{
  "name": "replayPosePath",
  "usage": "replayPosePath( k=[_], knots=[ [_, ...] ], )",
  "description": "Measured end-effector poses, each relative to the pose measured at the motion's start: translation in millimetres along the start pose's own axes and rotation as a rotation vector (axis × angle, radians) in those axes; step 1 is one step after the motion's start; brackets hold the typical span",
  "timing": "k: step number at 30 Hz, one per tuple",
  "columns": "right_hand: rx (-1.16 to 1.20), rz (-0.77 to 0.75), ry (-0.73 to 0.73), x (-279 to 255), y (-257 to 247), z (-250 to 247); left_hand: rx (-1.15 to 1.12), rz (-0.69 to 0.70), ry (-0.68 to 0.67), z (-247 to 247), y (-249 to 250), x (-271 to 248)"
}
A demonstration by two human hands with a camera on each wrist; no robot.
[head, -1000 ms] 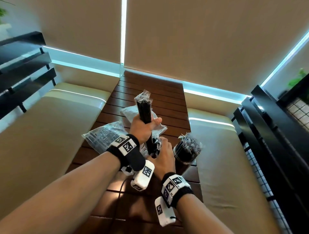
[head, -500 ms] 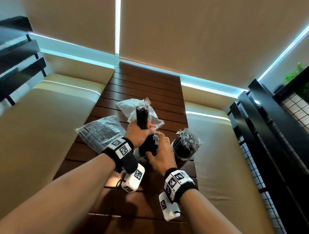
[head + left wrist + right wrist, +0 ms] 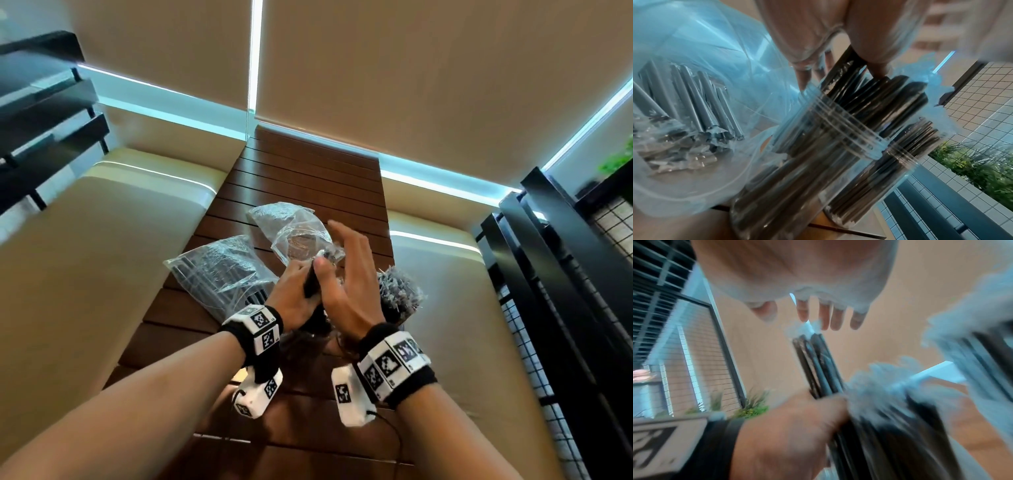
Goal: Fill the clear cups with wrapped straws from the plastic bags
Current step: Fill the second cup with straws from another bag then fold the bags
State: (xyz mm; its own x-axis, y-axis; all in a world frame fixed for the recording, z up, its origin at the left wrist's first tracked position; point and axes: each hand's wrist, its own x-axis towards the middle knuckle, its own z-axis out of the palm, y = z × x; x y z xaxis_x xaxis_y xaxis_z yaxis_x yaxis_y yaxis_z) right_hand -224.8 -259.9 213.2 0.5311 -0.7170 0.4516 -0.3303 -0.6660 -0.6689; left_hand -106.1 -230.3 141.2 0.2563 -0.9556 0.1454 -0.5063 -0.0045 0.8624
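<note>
Left hand [image 3: 297, 301]: fist wrapped round a bundle of wrapped straws [image 3: 819, 363], frame centre.
Right hand [image 3: 346, 284]: fingers spread flat, empty.
Risk: a careless tap could tip the near clear cup [image 3: 797, 162].

A: Where are the straws?

B: A bundle of black wrapped straws [image 3: 869, 91] stands in the nearer clear cup [image 3: 797, 162], tops poking above its ribbed rim. The left hand [image 3: 294, 301] grips the bundle; the right hand [image 3: 346, 291] is beside it, fingers [image 3: 836, 318] spread straight.

A: And the other cup?

B: The second clear cup [image 3: 885, 175] stands just beside the first, on the right, packed with straws, their crinkled wrapper ends sticking up.

A: The bags?

B: Two clear plastic bags lie on the table [image 3: 308, 178]: a fuller bag [image 3: 219, 270] of straws to the left, a crumpled bag [image 3: 291, 233] behind the hands.
</note>
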Motion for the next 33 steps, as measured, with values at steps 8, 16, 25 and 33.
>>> replayPosePath(
  k=[8,16,25,33],
  knots=[
    [-0.337,0.014,-0.265,25,20,21,-0.098,-0.010,-0.098,-15,-8,-11],
    [-0.668,0.007,-0.477,11,27,49,0.129,-0.035,-0.290,-4,-27,-20],
    [-0.435,0.163,-0.335,23,40,33,0.064,-0.142,-0.198,2,-34,-10],
    [-0.541,0.182,-0.540,18,38,49,0.255,-0.022,-0.293,9,-44,-4]
  ],
)
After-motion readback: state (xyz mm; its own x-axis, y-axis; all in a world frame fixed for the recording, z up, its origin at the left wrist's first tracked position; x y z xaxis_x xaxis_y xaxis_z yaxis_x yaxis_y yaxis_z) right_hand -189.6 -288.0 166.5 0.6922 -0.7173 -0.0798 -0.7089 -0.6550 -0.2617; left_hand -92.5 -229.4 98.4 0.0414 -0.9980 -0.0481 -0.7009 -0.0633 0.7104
